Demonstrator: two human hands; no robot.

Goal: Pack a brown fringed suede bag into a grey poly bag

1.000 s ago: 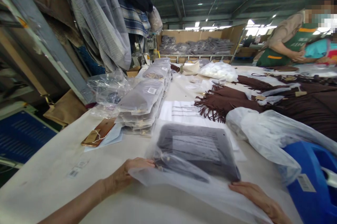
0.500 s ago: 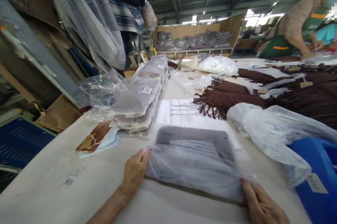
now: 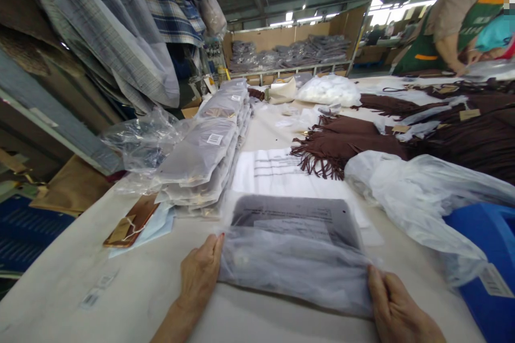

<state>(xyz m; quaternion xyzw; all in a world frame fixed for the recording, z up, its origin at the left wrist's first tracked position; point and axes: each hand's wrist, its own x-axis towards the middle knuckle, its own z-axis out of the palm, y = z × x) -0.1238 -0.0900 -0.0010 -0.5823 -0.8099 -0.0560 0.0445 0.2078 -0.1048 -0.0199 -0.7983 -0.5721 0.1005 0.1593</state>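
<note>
A dark flat item in a translucent plastic bag [image 3: 293, 273] lies before me on the table, with printed text showing through its far half. The bag's near part is folded over toward the far side. My left hand [image 3: 201, 268] pinches the bag's left edge between thumb and fingers. At the opposite edge my right hand [image 3: 398, 300] grips the bag the same way, its thumb on top. Beyond it lies a stack of white printed plastic bags [image 3: 277, 171], partly covered by the bag I hold.
On the left stands a stack of bagged grey items [image 3: 197, 150], beside a brown phone-like object with a tag [image 3: 132, 219]. Brown fringed pieces [image 3: 341, 141], loose clear plastic [image 3: 410, 187] and a blue bin [image 3: 483, 257] are on the right. A co-worker [image 3: 450, 31] stands beyond.
The view has shifted slightly to the right. Both hands keep their grip on the bag's edges, and its folded near part lies somewhat straighter and tauter.
</note>
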